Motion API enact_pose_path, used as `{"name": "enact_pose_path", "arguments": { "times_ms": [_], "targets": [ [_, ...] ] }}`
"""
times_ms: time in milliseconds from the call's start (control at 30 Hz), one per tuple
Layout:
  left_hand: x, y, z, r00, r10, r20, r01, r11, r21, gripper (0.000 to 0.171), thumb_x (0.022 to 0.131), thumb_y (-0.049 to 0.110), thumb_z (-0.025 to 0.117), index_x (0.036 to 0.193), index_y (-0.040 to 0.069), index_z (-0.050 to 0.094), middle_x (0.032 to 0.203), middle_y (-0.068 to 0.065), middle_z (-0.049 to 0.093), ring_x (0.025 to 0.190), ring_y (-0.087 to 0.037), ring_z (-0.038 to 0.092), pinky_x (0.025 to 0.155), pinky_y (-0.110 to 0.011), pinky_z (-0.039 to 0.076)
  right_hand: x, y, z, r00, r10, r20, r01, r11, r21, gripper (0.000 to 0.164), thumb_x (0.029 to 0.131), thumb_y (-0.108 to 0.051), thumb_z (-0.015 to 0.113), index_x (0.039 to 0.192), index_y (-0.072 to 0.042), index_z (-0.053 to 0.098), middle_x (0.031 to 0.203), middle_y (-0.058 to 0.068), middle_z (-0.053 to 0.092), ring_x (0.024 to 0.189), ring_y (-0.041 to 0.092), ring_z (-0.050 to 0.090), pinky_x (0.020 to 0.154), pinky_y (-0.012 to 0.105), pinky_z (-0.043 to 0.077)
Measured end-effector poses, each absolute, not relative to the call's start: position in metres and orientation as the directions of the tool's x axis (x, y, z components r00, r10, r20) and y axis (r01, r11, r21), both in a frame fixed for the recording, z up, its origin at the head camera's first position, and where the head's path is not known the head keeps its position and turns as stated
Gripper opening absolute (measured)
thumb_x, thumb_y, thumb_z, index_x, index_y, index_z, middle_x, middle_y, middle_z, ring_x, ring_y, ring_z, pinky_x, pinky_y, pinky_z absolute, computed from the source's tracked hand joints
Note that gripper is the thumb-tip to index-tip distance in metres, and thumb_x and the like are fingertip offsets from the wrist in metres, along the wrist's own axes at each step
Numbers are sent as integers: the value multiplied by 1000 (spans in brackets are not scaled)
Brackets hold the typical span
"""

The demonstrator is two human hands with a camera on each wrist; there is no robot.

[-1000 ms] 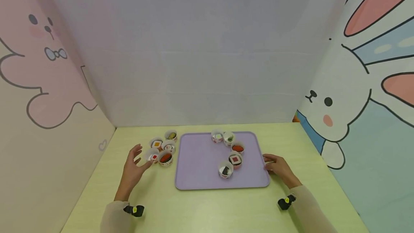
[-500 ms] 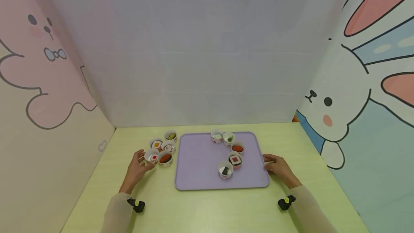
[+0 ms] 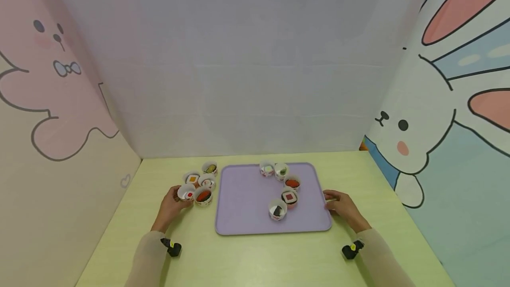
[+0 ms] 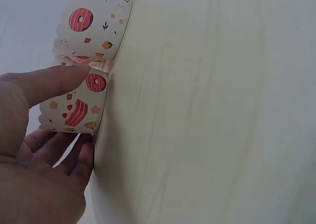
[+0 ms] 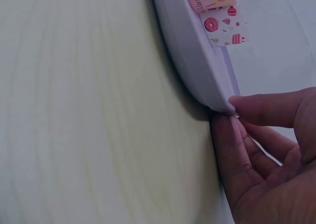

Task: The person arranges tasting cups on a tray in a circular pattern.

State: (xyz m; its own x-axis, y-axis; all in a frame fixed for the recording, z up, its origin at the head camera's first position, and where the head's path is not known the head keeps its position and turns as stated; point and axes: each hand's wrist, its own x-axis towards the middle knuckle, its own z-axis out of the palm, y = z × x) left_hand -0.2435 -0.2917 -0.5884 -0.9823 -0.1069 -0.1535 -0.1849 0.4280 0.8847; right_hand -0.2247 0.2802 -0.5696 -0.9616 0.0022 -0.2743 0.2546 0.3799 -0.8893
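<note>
My left hand [image 3: 169, 211] is around a paper baking cup [image 3: 186, 192] with a small red-and-white piece inside, at the front left of a cluster. In the left wrist view the thumb [image 4: 59, 83] lies across the near side of this doughnut-and-cake printed cup [image 4: 74, 112], with curled fingers on its other side. Another printed paper cup [image 4: 94, 26] touches it. My right hand [image 3: 345, 209] pinches the right rim of a lilac tray [image 3: 243, 203]. In the right wrist view the thumb [image 5: 271, 108] is on the tray rim [image 5: 192, 61] and the fingers are below it.
Several filled paper cups stand left of the tray, among them one with an orange-red filling [image 3: 204, 196] and one with a yellow-green piece [image 3: 210, 168]. Several more cups curve down the tray's right half, the nearest with a black-and-white piece [image 3: 277, 210]. A pale wall [image 3: 255, 79] backs the table.
My left hand has moved right and closed its thumb and fingers round the front-left paper cup. The right hand stays at the tray's rim; the cups stand where they were.
</note>
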Motion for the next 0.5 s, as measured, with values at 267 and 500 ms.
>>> {"name": "enact_pose_path", "arguments": {
  "times_ms": [267, 500],
  "targets": [
    [-245, -291, -589, -980, -135, -145, -194, 495, 847, 71, 84, 14, 77, 141, -2, 38, 140, -26, 50, 125, -38, 52, 98, -44, 47, -224, 280, -571, -961, 3, -277, 258, 375, -890, 57, 85, 1, 65, 140, 4, 49, 129, 26, 54, 94, 18, 63, 75, 31, 57],
    [-242, -291, -587, -979, -147, -143, -199, 524, 828, 70, 84, 21, 77, 141, 0, 41, 136, -23, 53, 113, -29, 55, 81, -26, 47, -224, 280, -572, -962, 7, -274, 257, 367, -894, 56, 85, 0, 65, 139, 3, 50, 127, 24, 55, 92, 17, 63, 74, 31, 57]
  ]
}}
